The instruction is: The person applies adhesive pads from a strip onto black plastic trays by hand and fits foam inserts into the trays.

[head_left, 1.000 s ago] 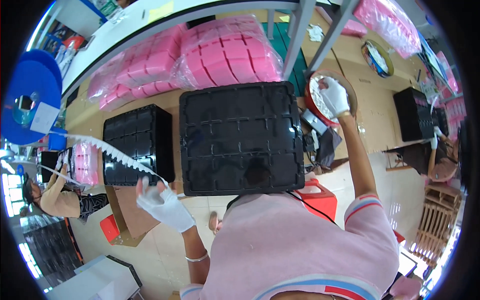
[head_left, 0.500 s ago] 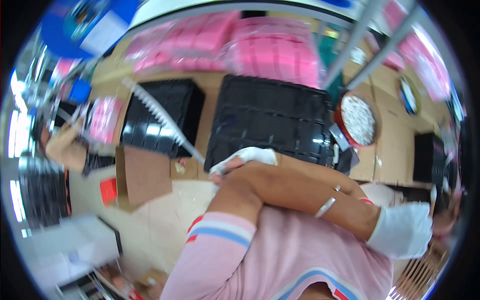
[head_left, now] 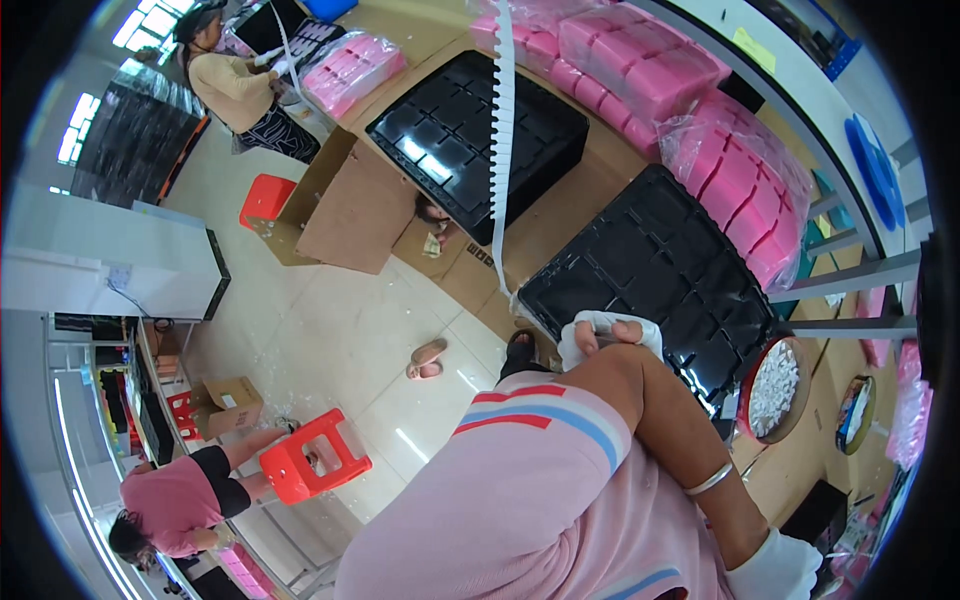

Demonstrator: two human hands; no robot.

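Note:
My left forearm, with a silver bangle, crosses in front of me, and my left hand [head_left: 778, 570] in a white glove is at the lower right, its fingers not showing clearly. My right hand [head_left: 612, 338], in a white glove with bare fingertips, shows beyond my left elbow with curled fingers; whatever they may hold is hidden. Just past it lies a black plastic tray [head_left: 650, 270] with a grid of raised blocks. A long white toothed strip [head_left: 503, 130] runs down to this tray's left corner, apart from my right hand.
Another black tray stack [head_left: 470, 130] stands farther left, beside bagged pink foam blocks [head_left: 640, 60]. A red bowl [head_left: 745, 400] of small white pieces sits at right. A cardboard box [head_left: 350, 210], red stools [head_left: 310, 455] and co-workers [head_left: 235, 90] are to the left.
The view has swung left, so the trays appear turned and the floor and another co-worker show. My arms stay crossed; my left hand sits lower in the picture.

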